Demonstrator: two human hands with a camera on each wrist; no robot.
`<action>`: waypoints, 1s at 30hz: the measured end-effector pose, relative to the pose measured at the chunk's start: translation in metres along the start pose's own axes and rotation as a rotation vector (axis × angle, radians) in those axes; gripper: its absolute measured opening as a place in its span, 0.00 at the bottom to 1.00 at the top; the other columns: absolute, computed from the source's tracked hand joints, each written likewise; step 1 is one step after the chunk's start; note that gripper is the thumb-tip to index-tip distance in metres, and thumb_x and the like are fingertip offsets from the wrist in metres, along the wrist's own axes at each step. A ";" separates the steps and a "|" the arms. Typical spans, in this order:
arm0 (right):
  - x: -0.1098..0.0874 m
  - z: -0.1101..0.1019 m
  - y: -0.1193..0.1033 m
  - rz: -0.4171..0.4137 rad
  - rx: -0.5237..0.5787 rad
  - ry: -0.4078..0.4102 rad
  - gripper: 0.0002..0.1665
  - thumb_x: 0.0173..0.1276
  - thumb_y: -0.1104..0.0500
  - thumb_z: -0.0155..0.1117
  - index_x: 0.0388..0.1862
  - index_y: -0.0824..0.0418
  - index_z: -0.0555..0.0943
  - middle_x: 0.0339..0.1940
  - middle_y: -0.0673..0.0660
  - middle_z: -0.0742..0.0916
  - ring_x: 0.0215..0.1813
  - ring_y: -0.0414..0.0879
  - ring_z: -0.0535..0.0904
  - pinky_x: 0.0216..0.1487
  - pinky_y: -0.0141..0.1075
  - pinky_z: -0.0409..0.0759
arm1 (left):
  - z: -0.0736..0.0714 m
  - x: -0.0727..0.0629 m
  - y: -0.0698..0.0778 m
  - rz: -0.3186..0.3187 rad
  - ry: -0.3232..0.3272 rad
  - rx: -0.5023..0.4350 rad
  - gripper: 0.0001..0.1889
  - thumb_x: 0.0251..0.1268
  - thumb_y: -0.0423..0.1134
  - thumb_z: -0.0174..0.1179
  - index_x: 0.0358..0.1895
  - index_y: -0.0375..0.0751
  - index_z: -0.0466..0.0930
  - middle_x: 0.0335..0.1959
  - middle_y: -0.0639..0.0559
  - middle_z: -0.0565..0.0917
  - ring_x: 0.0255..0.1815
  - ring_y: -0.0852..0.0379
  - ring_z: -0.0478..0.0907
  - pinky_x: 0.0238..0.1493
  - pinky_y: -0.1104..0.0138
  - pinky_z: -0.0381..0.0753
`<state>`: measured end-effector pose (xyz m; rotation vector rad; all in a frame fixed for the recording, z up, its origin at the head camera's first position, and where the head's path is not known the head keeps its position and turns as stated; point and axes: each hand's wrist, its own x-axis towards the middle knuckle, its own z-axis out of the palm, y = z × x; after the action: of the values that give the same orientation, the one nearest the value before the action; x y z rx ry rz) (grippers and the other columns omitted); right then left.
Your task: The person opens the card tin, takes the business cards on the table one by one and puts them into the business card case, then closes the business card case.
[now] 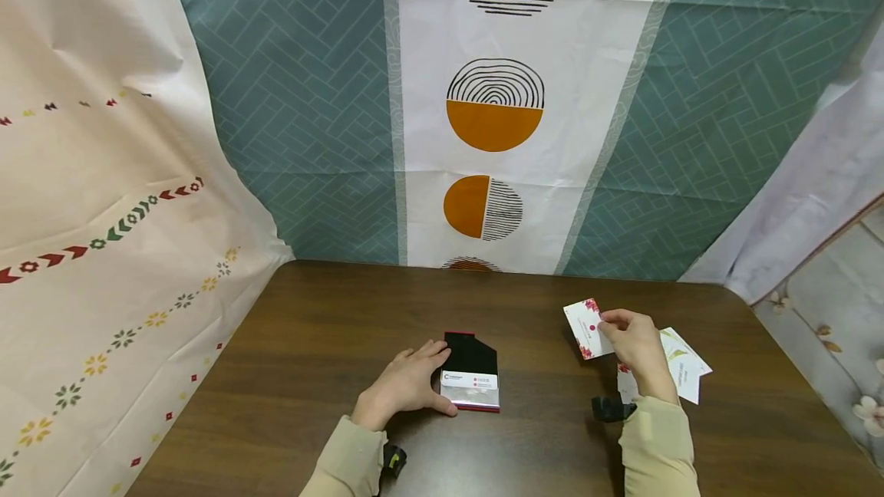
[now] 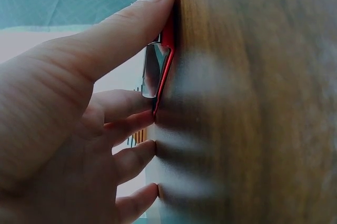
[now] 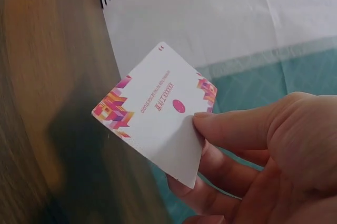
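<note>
A business card holder (image 1: pixel 470 357) lies opened on the table, with a black inner flap, a shiny metal front and red edges. A white card with printed text (image 1: pixel 470 380) sits in it. My left hand (image 1: pixel 409 383) holds the holder by its left side, the thumb at the near corner and the index finger farther up; in the left wrist view the thumb (image 2: pixel 134 21) presses its red edge and the other fingertips rest on the table. My right hand (image 1: pixel 637 345) pinches a white business card (image 3: pixel 158 111) with pink, flower-like corners, raised and tilted above the table.
Several loose white cards (image 1: pixel 684 365) lie overlapping on the right of the brown wooden table (image 1: pixel 331 313), partly hidden under my right hand and wrist. A patterned curtain (image 1: pixel 331 136) hangs along the table's far edge, and a cream cloth (image 1: pixel 138 213) borders the left.
</note>
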<state>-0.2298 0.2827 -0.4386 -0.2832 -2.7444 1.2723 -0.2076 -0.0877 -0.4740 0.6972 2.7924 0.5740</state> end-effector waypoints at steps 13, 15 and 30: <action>0.001 0.027 -0.026 -0.145 -0.074 -0.014 0.08 0.68 0.64 0.62 0.40 0.67 0.84 0.35 0.60 0.86 0.37 0.53 0.77 0.34 0.39 0.72 | -0.001 0.000 0.001 -0.006 -0.004 -0.001 0.51 0.44 0.61 0.74 0.72 0.38 0.67 0.74 0.46 0.63 0.76 0.46 0.54 0.71 0.48 0.54; 0.000 0.031 -0.029 -0.163 -0.075 -0.021 0.07 0.68 0.64 0.61 0.40 0.66 0.84 0.36 0.60 0.86 0.38 0.53 0.77 0.35 0.39 0.72 | -0.001 0.000 0.001 -0.006 -0.006 -0.001 0.51 0.45 0.61 0.74 0.72 0.38 0.66 0.74 0.46 0.63 0.76 0.47 0.54 0.71 0.48 0.54; -0.006 0.064 -0.053 -0.232 -0.100 -0.099 0.06 0.69 0.65 0.60 0.38 0.62 0.84 0.35 0.55 0.85 0.35 0.50 0.75 0.36 0.42 0.73 | -0.002 -0.001 0.001 0.000 0.002 -0.004 0.51 0.44 0.60 0.74 0.71 0.37 0.67 0.74 0.45 0.64 0.76 0.46 0.55 0.71 0.48 0.54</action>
<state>-0.2411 0.1995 -0.4394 0.0916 -2.8257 1.1203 -0.2064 -0.0879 -0.4711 0.6959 2.7925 0.5805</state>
